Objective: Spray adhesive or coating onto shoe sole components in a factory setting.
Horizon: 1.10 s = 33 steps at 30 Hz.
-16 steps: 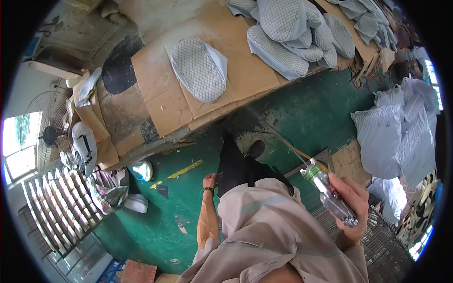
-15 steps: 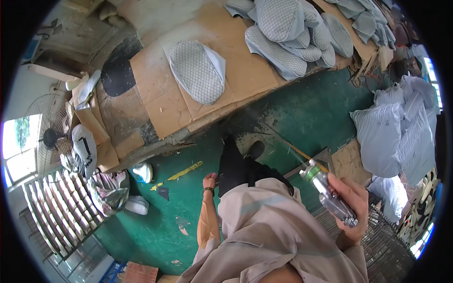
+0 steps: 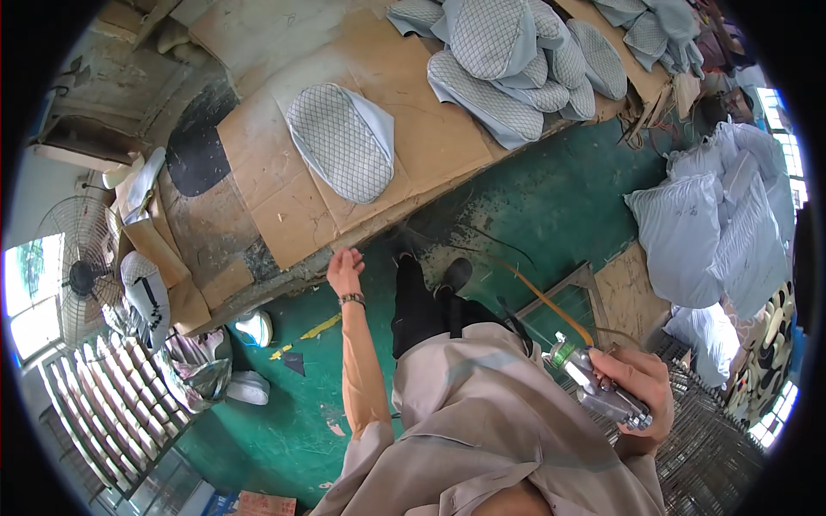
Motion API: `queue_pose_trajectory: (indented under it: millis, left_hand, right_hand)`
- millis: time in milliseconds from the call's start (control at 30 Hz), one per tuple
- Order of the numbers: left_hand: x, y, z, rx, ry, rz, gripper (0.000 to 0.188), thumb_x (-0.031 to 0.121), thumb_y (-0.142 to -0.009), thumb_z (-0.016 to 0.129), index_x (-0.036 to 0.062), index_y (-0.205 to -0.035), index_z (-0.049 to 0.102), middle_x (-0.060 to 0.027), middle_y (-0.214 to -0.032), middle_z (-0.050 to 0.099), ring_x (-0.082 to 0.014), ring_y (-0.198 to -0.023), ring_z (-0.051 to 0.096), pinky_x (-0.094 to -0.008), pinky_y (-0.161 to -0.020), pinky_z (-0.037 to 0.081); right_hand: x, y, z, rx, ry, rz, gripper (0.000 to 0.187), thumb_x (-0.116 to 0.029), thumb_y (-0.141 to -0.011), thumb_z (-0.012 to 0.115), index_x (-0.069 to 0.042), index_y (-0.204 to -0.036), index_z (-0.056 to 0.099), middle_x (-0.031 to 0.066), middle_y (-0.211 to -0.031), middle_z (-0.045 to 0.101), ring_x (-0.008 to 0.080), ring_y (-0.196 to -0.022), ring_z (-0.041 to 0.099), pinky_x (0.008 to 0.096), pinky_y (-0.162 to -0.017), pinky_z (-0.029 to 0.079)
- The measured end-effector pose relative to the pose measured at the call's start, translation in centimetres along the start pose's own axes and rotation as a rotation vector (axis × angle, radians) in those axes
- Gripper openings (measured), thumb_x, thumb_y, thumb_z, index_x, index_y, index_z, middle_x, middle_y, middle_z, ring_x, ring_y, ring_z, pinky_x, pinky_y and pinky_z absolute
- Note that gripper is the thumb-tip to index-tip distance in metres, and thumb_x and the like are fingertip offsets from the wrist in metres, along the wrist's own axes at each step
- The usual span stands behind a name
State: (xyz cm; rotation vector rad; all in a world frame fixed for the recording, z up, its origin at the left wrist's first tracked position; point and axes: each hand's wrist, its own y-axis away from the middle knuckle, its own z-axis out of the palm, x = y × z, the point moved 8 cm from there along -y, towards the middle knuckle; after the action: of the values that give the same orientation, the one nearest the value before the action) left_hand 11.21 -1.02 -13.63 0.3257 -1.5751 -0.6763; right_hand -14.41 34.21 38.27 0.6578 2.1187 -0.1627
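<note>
In my right hand (image 3: 632, 387), fingers wrapped around it, is a silver spray gun (image 3: 594, 383) with a green ring behind its nozzle. It is held at my right side and points toward the upper left. My left hand (image 3: 346, 272) is raised just off the front edge of the workbench (image 3: 301, 277), fingers loosely apart with nothing in them. Beyond that hand, an oval grey quilted fabric piece (image 3: 340, 146) with a smooth pale blue edge lies flat on a cardboard sheet (image 3: 267, 185).
A pile of similar quilted pieces (image 3: 503, 64) covers the bench's far right. Stuffed white sacks (image 3: 688, 224) stand on the floor at right. At left are a wire-cage fan (image 3: 82, 275) and a slatted rack (image 3: 116, 400). A yellow hose (image 3: 546, 299) runs near the spray gun.
My left hand has risen from beside my leg toward the bench edge, its fingers loosening. The spray gun stays in my right hand, nearly in place. The view has shifted slightly.
</note>
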Motion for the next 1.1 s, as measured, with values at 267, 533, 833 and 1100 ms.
queue_pose_trajectory:
  millis: [267,533,833,1100]
  left_hand:
    - [8.8,-10.5,3.3,0.14,-0.151,0.169,0.034,0.019,-0.098,0.071,0.0015,-0.127,0.072,-0.0082,-0.098,0.076,-0.0179,-0.076,0.073,-0.0305,-0.059,0.059]
    - [10.7,-12.3,6.1,0.194,-0.643,0.06,0.041,0.041,-0.083,0.076,0.0066,-0.104,0.084,-0.0099,-0.085,0.08,-0.0252,-0.089,0.077,-0.0403,-0.087,0.058]
    - [10.5,-12.4,6.0,0.124,-0.679,-0.018,0.041,0.047,-0.081,0.078,0.007,-0.091,0.085,-0.009,-0.08,0.079,-0.0254,-0.086,0.076,-0.0401,-0.086,0.058]
    - [10.3,-12.5,5.2,0.08,-0.678,0.006,0.042,0.048,-0.082,0.076,0.0083,-0.091,0.085,-0.0106,-0.081,0.079,-0.0286,-0.087,0.076,-0.0415,-0.085,0.058]
  right_hand:
    - [-1.5,-3.3,-0.3,0.166,0.043,0.027,0.054,-0.023,-0.079,0.081,0.006,-0.123,0.072,0.0129,-0.079,0.066,0.0231,-0.067,0.066,0.0308,-0.062,0.048]
    - [-4.0,-5.9,-0.4,0.238,0.088,0.023,0.057,-0.027,-0.078,0.084,0.007,-0.122,0.073,0.0129,-0.077,0.065,0.0215,-0.066,0.063,0.0307,-0.06,0.045]
    - [-5.1,-7.6,1.1,0.113,0.086,0.049,0.054,-0.017,-0.08,0.08,0.007,-0.127,0.071,0.0145,-0.078,0.066,0.0227,-0.065,0.063,0.0319,-0.059,0.046]
    - [-8.9,-11.8,3.4,0.129,0.097,-0.001,0.049,-0.024,-0.086,0.072,0.007,-0.124,0.072,0.0181,-0.08,0.069,0.0251,-0.066,0.066,0.031,-0.06,0.048]
